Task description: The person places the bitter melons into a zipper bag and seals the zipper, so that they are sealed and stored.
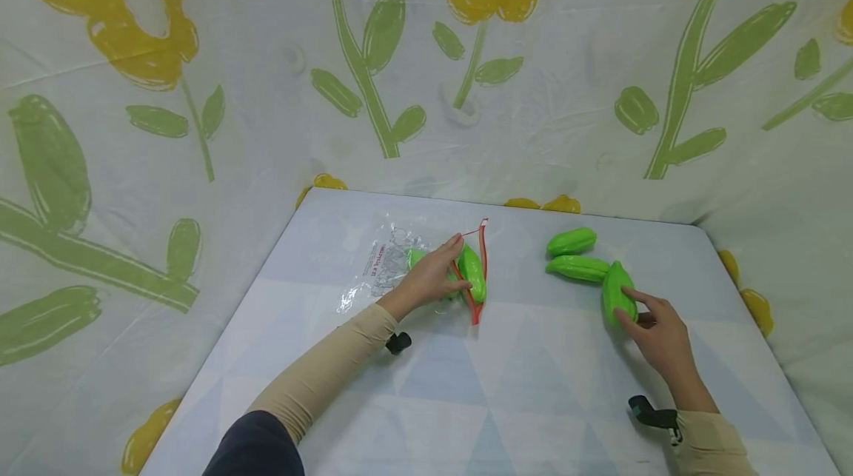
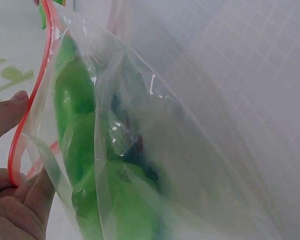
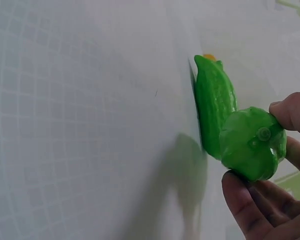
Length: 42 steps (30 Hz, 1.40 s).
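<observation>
Green toy gourd [image 1: 617, 292], right of the zip bag [image 1: 426, 269], pinched by right hand [image 1: 660, 339] fingers; left hand [image 1: 429, 277] fingers hold the bag's red rim [image 1: 481, 269] open.

Bag [image 1: 393, 261] showing clear with red zip edge; gourds [image 1: 580, 267] reading bright green. Table [image 1: 520, 387] showing pale blue-white triangles. Backdrop [image 1: 600, 91] carrying yellow flowers, green stems. Sleeves [image 1: 320, 376] looking beige.

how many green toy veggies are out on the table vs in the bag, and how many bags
green vegetables loose on the table: 3 (the right hand grips the nearest)
green vegetables in the bag: at least 2
clear zip bags: 1, mouth held open by the left hand
total: 6 things
</observation>
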### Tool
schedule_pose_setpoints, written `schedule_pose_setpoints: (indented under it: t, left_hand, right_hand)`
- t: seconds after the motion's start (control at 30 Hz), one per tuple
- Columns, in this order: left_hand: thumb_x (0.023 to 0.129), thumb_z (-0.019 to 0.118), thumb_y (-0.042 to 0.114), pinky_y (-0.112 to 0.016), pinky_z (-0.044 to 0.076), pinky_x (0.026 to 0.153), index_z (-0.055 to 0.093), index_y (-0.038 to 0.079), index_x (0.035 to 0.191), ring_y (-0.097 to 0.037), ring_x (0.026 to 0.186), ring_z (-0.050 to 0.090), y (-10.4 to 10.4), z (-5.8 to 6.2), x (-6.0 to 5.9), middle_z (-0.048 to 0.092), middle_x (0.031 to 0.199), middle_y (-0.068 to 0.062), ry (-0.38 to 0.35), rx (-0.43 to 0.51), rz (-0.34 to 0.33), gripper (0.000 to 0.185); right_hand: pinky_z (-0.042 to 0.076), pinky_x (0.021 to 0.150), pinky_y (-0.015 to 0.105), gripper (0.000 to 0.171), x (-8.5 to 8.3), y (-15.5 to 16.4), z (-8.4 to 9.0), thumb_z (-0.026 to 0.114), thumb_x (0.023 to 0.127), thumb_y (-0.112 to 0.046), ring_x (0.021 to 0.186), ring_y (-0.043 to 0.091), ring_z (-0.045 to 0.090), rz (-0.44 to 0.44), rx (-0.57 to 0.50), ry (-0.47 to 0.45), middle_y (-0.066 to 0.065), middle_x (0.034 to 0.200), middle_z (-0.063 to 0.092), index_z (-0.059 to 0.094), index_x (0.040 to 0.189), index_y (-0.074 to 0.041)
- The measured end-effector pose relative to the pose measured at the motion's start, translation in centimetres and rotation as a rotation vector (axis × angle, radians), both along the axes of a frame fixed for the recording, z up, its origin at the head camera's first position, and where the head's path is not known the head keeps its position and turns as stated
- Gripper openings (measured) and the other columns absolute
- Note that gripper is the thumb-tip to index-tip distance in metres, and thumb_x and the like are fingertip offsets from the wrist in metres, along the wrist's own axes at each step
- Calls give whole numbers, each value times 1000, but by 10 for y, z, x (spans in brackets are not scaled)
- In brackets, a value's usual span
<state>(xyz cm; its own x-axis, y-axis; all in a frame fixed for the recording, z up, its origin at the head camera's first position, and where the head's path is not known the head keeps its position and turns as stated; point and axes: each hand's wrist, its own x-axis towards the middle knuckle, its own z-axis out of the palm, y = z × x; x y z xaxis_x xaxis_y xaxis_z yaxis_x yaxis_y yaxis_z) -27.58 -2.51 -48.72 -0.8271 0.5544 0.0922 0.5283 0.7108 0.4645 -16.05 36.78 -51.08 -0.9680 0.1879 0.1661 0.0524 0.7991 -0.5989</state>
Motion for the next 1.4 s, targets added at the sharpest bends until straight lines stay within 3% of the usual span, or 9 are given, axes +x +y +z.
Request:
schedule_pose_setpoints:
  t: [0.2, 0.7, 1.03, 1.4]
  left_hand:
    - [80, 68, 46, -33, 28, 109, 22, 6, 147, -20, 139, 21, 0, -1, 0, 17, 154, -7, 3, -4, 1, 91]
    - [80, 68, 47, -32, 28, 110, 23, 5, 147, -18, 139, 21, 0, -3, -1, 16, 155, -4, 19, -6, 1, 90]
    - [80, 68, 47, -33, 28, 110, 22, 6, 147, -20, 139, 22, 1, -3, -1, 15, 155, -5, 7, -5, 3, 91]
    - [81, 68, 47, -33, 29, 109, 22, 7, 148, -19, 139, 22, 0, -1, 0, 13, 155, -2, -12, -8, 9, 91]
  right_hand:
    - [46, 57, 24, 54, 0, -3, 1, 61, 88, -40, 88, 32, 57, 33, -1, 15, 21, 122, 48, 52, 134, -13]
    - [49, 64, 35, 50, -8, -20, 0, 64, 87, -37, 86, 26, 58, 112, -15, 56, 16, 121, 50, 55, 131, -14]
    - [49, 63, 24, 47, -16, -34, -2, 65, 87, -32, 84, 25, 59, 208, -33, 58, 15, 119, 52, 56, 129, -14]
    - [50, 68, 27, 47, -22, -49, -4, 67, 86, -32, 86, 22, 58, 267, -37, 66, 9, 115, 53, 57, 128, -15]
